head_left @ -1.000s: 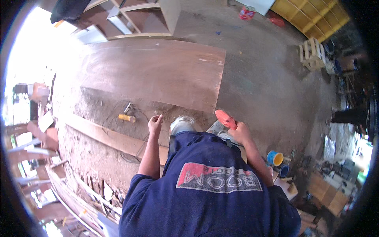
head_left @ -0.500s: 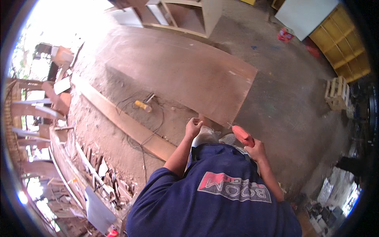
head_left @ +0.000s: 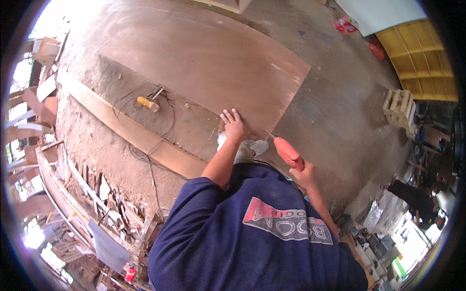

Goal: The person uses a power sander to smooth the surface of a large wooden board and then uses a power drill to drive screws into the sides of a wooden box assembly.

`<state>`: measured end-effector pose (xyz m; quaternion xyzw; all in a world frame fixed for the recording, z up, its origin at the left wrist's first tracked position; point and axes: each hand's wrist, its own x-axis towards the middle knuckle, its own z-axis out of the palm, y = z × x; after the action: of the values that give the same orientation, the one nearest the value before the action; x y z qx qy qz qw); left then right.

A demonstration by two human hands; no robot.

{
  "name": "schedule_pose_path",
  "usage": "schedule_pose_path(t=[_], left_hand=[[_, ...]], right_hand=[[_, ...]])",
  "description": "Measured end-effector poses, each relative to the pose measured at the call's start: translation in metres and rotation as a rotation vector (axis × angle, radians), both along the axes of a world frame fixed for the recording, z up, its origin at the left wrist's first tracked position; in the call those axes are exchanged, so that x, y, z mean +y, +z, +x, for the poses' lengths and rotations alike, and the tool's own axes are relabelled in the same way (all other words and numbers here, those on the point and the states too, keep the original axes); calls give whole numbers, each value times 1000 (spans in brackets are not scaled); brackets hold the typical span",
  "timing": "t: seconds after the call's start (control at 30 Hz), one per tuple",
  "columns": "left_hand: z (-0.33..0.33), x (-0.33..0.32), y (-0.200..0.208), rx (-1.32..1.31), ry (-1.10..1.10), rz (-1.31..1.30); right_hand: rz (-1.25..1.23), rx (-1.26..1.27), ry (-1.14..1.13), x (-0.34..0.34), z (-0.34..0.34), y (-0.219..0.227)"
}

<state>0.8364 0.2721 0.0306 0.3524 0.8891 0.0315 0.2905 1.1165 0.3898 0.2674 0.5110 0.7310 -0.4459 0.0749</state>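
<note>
My right hand [head_left: 306,175] is wrapped round the grip of a red power drill [head_left: 289,153]. The drill's thin bit points at the near right corner of a large brown wooden board [head_left: 208,68]. Whether the bit touches the board cannot be made out. My left hand [head_left: 234,128] lies with fingers spread at the board's near edge, holding nothing, its palm side hidden. A shoe [head_left: 259,146] of mine shows between my hands, close to that corner.
Left of the board lie a yellow-handled tool [head_left: 147,104], a dark cable [head_left: 172,127] and a long plank [head_left: 131,127]. Wood scraps [head_left: 109,194] pile up at the lower left. A wooden crate [head_left: 399,107] and a yellow panel [head_left: 418,54] stand at the right.
My left hand has gone from curled fingers above the board's edge to spread fingers against it. The drill bit has come closer to the board's corner. The view has shifted.
</note>
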Motion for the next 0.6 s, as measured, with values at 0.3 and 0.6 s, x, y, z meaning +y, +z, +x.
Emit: schedule_pose_path(t=[0.3,0.6], left_hand=[[-49,-25,22,-128,33,-114],[-44,-21,52,-385,14,-147]], right_hand=[[27,168,58,-16,-25,4],[148,53,269,-14,-55,17]])
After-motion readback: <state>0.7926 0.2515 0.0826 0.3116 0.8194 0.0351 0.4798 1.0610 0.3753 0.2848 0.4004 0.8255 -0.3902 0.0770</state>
